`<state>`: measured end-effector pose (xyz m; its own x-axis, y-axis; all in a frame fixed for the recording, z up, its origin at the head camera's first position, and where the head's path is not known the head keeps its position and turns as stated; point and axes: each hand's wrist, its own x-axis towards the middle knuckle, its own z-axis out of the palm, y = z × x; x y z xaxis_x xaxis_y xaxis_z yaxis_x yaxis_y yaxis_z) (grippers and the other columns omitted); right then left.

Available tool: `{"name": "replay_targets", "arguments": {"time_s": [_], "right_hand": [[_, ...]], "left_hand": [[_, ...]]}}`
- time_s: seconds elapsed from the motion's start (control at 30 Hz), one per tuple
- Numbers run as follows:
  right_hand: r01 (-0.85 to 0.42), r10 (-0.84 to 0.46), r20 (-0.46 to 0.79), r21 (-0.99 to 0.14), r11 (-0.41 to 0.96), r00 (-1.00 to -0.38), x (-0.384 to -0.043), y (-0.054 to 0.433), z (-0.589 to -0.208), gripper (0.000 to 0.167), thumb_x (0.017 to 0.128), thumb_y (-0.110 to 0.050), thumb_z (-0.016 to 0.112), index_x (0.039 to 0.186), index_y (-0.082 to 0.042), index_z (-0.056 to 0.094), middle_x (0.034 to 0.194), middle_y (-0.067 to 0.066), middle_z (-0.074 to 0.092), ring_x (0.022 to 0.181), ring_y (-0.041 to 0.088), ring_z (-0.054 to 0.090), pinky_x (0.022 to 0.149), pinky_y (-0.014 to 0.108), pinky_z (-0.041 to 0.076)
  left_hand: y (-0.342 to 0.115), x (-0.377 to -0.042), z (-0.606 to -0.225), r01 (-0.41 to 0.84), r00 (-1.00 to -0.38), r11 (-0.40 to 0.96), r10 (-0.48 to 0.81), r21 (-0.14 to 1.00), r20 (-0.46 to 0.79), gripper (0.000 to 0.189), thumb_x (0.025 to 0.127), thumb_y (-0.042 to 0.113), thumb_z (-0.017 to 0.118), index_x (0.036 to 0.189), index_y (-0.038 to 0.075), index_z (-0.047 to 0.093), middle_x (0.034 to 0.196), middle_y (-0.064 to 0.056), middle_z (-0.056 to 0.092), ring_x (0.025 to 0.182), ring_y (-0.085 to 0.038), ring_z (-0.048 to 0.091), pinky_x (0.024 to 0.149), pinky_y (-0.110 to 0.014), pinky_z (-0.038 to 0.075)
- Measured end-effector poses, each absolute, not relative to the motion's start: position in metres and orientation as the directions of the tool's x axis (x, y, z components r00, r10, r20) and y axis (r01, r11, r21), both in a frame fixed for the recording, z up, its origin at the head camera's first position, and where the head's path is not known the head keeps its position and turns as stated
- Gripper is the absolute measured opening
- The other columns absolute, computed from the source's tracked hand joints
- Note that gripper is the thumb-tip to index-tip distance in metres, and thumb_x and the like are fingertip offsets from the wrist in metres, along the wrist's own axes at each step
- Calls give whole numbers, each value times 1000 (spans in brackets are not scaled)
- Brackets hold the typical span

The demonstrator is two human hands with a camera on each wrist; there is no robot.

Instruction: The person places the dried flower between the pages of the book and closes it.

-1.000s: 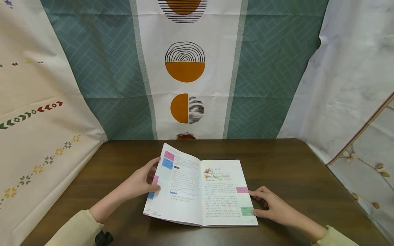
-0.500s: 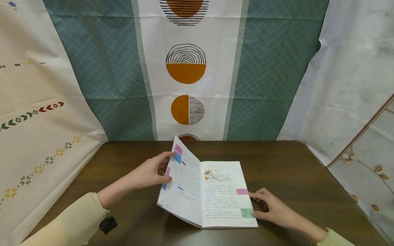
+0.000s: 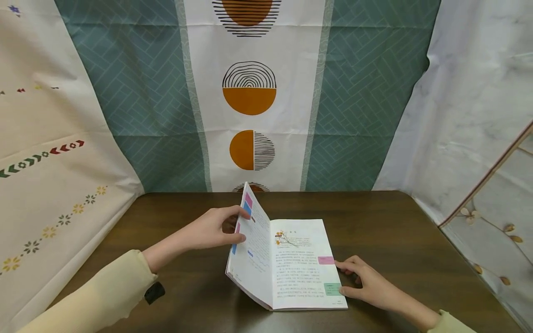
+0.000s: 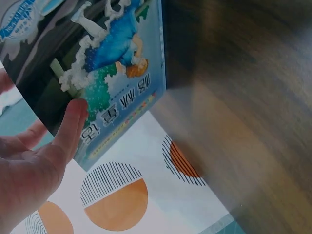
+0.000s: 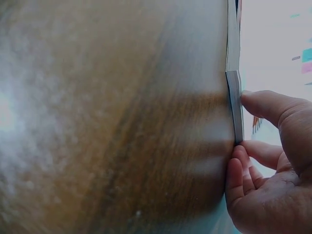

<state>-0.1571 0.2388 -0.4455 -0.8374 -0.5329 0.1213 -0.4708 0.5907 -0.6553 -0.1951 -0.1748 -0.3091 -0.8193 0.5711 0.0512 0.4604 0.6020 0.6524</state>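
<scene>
An open paperback book (image 3: 296, 273) stands in the middle of the head view, its right half flat on the table. My left hand (image 3: 210, 230) grips the outer edge of the raised, steeply tilted left half, thumb on the page side, other fingers partly hidden behind it. In the left wrist view, the illustrated cover (image 4: 109, 53) faces the camera, with fingers of the left hand (image 4: 36, 165) against it. My right hand (image 3: 368, 284) holds the right edge near pink and green printed tabs. The right wrist view shows its thumb on the page and curled fingers at the book's edge (image 5: 235, 107).
The dark wooden table (image 3: 166, 286) extends around the book. A patterned cloth (image 3: 287, 111) hangs behind the table. Pale cloth (image 3: 62, 194) drapes on the left, and a marbled sheet (image 3: 479, 92) on the right.
My left hand has moved rightward and slightly up, lifting the book's left half from a low slant to a steep tilt. The right hand stays at the right edge.
</scene>
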Motion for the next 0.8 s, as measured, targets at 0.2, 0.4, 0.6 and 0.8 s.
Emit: {"name": "replay_targets", "arguments": {"time_s": [0.2, 0.4, 0.6, 0.8], "right_hand": [[-473, -533, 123, -653, 592, -837, -156, 239, -444, 64, 88, -34, 73, 138, 0, 55, 117, 5, 53, 98, 4, 46, 72, 19, 45], [-477, -539, 124, -654, 587, -833, -154, 238, -441, 64, 90, -35, 72, 139, 1, 54, 116, 7, 53, 97, 5, 47, 71, 20, 45], [-473, -537, 117, -650, 595, -835, -153, 238, -442, 65, 90, -36, 72, 140, 1, 53, 117, 7, 53, 98, 4, 47, 71, 20, 46], [-467, -538, 109, -655, 594, -836, -154, 239, -443, 66, 90, -38, 71, 141, 0, 52, 118, 7, 53, 98, 4, 47, 72, 20, 46]], "left_hand": [[-177, -201, -306, 551, -762, 563, 640, 616, 96, 32, 93, 21, 66, 119, 6, 57, 119, -9, 66, 103, -17, 68, 90, -32, 57], [-176, -209, -304, 626, -701, 519, 701, 582, 129, 22, 94, 2, 59, 116, 7, 59, 121, -11, 63, 108, -21, 68, 93, -34, 56], [-168, -217, -302, 685, -659, 489, 731, 540, 174, 23, 90, 1, 68, 111, 9, 64, 113, -8, 58, 103, -19, 69, 91, -28, 56], [-157, -226, -297, 746, -624, 485, 749, 456, 225, 19, 88, 2, 72, 102, 14, 66, 113, -8, 48, 105, -17, 60, 91, -25, 55]]}}
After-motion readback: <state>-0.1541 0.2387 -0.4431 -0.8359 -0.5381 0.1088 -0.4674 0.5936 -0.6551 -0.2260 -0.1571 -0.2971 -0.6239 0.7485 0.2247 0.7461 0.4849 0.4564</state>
